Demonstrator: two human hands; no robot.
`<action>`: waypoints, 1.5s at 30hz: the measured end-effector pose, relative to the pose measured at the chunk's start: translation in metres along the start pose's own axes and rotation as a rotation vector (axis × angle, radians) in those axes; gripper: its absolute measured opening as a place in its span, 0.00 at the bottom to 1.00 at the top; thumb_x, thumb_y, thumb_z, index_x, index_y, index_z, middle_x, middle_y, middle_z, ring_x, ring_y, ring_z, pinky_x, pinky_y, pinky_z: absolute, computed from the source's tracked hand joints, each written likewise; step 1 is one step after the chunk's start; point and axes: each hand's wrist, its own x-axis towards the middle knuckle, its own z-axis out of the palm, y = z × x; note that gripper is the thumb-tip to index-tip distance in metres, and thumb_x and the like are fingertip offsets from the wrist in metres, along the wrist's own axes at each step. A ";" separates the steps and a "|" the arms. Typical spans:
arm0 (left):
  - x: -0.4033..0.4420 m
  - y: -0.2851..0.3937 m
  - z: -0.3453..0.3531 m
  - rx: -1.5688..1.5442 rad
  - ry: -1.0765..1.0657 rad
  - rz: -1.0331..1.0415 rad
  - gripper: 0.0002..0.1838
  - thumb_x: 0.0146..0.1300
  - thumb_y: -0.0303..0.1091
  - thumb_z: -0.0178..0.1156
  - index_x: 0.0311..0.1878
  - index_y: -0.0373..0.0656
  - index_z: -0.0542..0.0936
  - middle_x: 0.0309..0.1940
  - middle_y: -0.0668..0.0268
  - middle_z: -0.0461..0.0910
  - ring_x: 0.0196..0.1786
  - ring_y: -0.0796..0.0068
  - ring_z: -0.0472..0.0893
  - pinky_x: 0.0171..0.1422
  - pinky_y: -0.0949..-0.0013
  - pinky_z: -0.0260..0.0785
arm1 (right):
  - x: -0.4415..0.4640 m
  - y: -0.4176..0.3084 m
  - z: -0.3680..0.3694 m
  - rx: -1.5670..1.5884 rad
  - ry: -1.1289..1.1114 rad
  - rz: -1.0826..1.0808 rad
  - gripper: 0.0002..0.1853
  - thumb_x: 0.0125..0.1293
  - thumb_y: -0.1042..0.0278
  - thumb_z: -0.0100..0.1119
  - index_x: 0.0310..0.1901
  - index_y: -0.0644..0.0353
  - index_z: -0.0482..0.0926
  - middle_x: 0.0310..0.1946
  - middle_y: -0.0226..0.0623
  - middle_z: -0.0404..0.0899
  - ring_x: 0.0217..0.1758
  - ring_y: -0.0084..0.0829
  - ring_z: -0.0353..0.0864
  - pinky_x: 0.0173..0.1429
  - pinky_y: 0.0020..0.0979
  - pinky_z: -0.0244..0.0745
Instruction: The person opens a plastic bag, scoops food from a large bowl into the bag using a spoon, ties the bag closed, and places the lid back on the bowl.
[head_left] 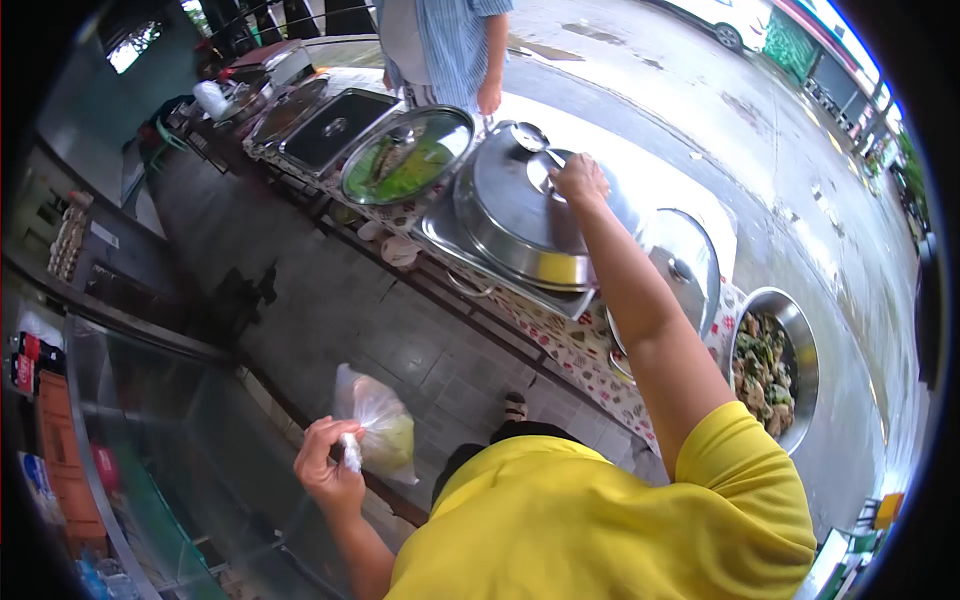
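Note:
My left hand point(328, 468) grips the twisted neck of a clear plastic bag point(384, 425) with pale yellowish-green contents, held over the floor. Stretched out over the table, my right hand point(580, 180) is closed at the handle of a metal ladle point(530, 137), above a large round metal lid point(510, 195). The ladle's bowl lies at the lid's far side. Beneath the lid is a wide metal pan on a rectangular tray point(435, 228). To its left stands a glass-lidded pan point(408, 155) with green food inside.
Right of the large lid are another round lid point(680, 265) and a metal bowl of cooked food point(765, 370). A rectangular covered tray point(338, 130) stands farther left on the patterned tablecloth point(590, 378). A person in a blue striped shirt point(450, 50) stands across the table. Glass casing point(150, 400) is at lower left.

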 end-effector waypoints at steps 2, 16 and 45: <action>0.007 -0.013 -0.007 0.010 0.027 -0.012 0.05 0.52 0.19 0.65 0.32 0.37 0.79 0.28 0.65 0.78 0.35 0.72 0.77 0.51 0.67 0.69 | 0.024 -0.014 0.023 0.098 0.069 0.117 0.20 0.64 0.60 0.54 0.52 0.66 0.73 0.49 0.49 0.80 0.53 0.43 0.80 0.56 0.42 0.75; 0.086 -0.093 -0.017 -0.058 -0.177 0.136 0.08 0.52 0.17 0.62 0.35 0.38 0.78 0.30 0.64 0.78 0.39 0.67 0.77 0.50 0.66 0.70 | -0.025 0.054 -0.120 -0.229 0.441 0.067 0.15 0.60 0.65 0.52 0.46 0.64 0.74 0.38 0.52 0.82 0.45 0.50 0.82 0.50 0.45 0.77; 0.018 0.017 0.061 -0.136 -0.022 -0.024 0.02 0.61 0.22 0.61 0.36 0.35 0.78 0.34 0.68 0.78 0.40 0.81 0.74 0.50 0.76 0.67 | -0.215 0.479 -0.171 -0.262 0.323 0.521 0.16 0.57 0.66 0.62 0.48 0.53 0.76 0.41 0.53 0.82 0.48 0.53 0.80 0.54 0.47 0.74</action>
